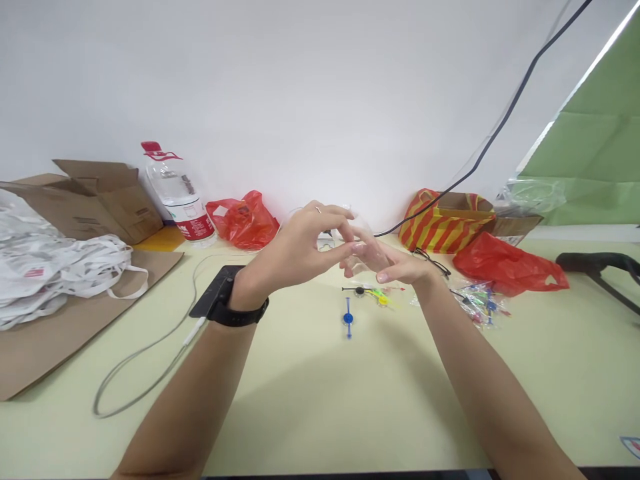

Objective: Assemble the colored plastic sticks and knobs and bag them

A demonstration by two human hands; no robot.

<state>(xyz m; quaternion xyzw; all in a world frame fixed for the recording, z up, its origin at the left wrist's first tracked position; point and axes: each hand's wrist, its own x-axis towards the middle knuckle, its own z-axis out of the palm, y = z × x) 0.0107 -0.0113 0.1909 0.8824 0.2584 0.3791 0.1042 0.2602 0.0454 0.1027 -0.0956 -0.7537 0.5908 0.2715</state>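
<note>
My left hand (313, 243), a ring on one finger and a dark band on the wrist, pinches a clear plastic bag (359, 257) between thumb and fingers. Facing it, my right hand (393, 261) has its fingers stretched and its thumb apart, with the clear film lying over the fingers. Whether the fingers are inside the bag or behind it I cannot tell. Below the hands, a small blue plastic piece (348, 319) with a round middle and two thin arms lies on the table. Just behind it are a black piece (359, 291) and a yellow piece (383, 301).
Bagged colourful pieces (483, 303) lie at the right, before a red plastic bag (510, 263) and a striped bag (445, 223). A phone (216, 292) with a cable (135, 400) is at the left. Behind stand a bottle (183, 200), another red bag (245, 220) and a cardboard box (110, 210).
</note>
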